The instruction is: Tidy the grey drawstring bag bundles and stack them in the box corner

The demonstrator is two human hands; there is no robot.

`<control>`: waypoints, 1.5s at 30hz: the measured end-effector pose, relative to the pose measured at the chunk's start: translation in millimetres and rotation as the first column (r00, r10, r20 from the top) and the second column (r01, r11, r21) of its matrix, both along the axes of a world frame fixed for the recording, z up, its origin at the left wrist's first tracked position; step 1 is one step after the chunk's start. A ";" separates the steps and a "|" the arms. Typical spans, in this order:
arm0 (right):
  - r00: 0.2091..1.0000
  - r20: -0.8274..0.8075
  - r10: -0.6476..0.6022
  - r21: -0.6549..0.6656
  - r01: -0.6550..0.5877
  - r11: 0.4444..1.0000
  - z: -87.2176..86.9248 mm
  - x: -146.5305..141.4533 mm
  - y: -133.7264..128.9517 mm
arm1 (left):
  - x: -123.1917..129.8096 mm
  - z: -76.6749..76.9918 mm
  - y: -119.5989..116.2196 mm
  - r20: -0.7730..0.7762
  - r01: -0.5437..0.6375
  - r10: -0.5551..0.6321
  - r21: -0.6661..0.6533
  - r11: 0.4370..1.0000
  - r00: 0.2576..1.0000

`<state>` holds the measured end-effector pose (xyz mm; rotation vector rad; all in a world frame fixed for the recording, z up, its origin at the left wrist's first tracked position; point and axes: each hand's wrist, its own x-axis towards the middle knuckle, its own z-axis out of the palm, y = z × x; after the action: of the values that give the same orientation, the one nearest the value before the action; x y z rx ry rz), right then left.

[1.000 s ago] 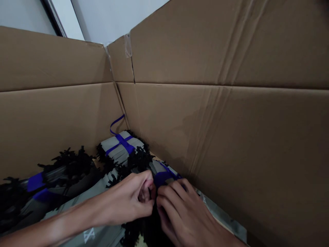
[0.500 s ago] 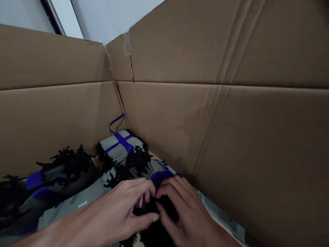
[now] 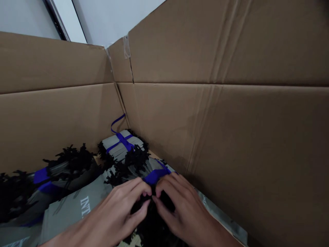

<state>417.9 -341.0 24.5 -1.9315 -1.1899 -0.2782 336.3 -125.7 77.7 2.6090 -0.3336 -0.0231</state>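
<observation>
At the lower middle, my left hand [image 3: 128, 206] has its thumb and fingers drawn together over a dark area. My right hand [image 3: 177, 202] faces it, curled the same way, the fingertips of both nearly touching. Whatever lies between the fingertips is too dark and small to make out. Just beyond them a blue strap [image 3: 155, 175] wraps a grey bundle with black, frayed-looking ends. Black strands [image 3: 154, 226] hang below both hands.
Tall cardboard walls [image 3: 231, 137] meet at a corner ahead. A grey bundle crossed by blue straps [image 3: 120, 142] lies in that corner. At left are blue-strapped bundles with black ends [image 3: 69, 168] and a grey stack with white lettering [image 3: 66, 212].
Both hands have shifted slightly left, and my left thumb has risen towards its fingertips. The view has moved a little, showing more of the white lettering.
</observation>
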 end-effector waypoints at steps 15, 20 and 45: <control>0.999 0.037 0.037 0.052 -0.039 0.998 9.8 12.5 8.1 | 6.8 -23.6 10.3 -0.122 -0.252 0.223 -0.362 0.897 0.967; 0.997 0.067 0.027 0.051 -0.030 0.998 11.4 13.1 9.9 | 7.7 -21.2 9.6 -0.206 -0.312 0.244 -0.427 0.849 0.948; 0.997 0.075 -0.011 0.024 0.009 1.000 -2.8 7.6 19.9 | 3.1 -28.5 1.5 -0.105 -0.268 0.254 -0.563 0.782 0.962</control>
<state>425.5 -321.1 21.8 -1.9215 -1.2202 -0.3713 339.4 -124.2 49.2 2.0221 0.0407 0.1257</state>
